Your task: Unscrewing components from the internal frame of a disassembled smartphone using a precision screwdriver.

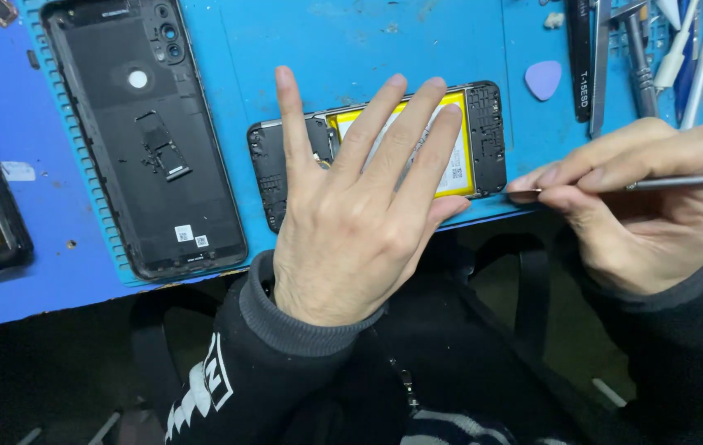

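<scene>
The left hand lies flat, fingers spread, pressing on the open phone. The right hand pinches a thin metal tool, tip at the phone's edge. Next, I think, comes gentle prying.

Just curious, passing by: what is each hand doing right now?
Left hand: open, fingers spread, pressed flat on the opened phone.
Right hand: closed around a thin metal tool, its tip at the phone's edge.

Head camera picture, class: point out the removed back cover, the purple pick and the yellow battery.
Back cover (141, 156): head view, middle of its inner face.
Purple pick (543, 79): head view, its centre.
Yellow battery (460, 156): head view, right end beside the fingers.
</scene>
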